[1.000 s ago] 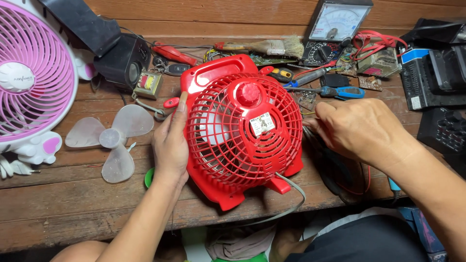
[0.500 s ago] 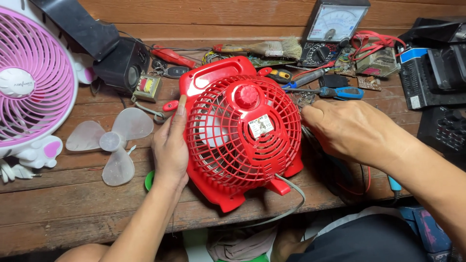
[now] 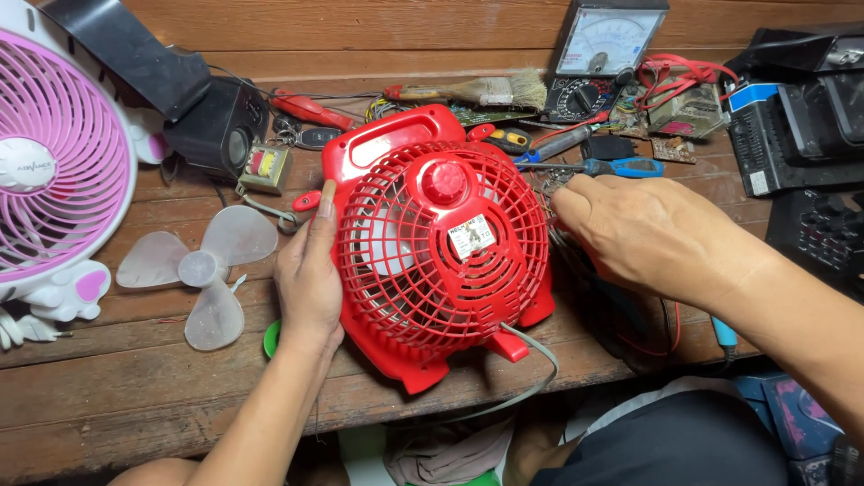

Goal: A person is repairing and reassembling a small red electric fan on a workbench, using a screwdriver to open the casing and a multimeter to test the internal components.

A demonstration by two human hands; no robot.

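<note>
A small red table fan (image 3: 436, 243) lies grille-up on the wooden bench (image 3: 108, 396), its grey cord (image 3: 536, 360) trailing off the front edge. My left hand (image 3: 309, 274) rests flat against the fan's left rim, steadying it. My right hand (image 3: 643, 229) hovers at the fan's right side, fingers curled over a tangle of dark wires (image 3: 630, 333); whether it grips anything is hidden.
A pink fan (image 3: 54, 171) stands at the left, with a loose clear fan blade (image 3: 198, 270) beside it. Behind the red fan lie a brush (image 3: 477, 90), screwdrivers (image 3: 594, 166), a multimeter (image 3: 598, 54), a small black speaker (image 3: 216, 130) and circuit boards. Black equipment (image 3: 801, 126) fills the right.
My right hand has shifted slightly left and up toward the fan's right rim. My left hand and the fan stay put.
</note>
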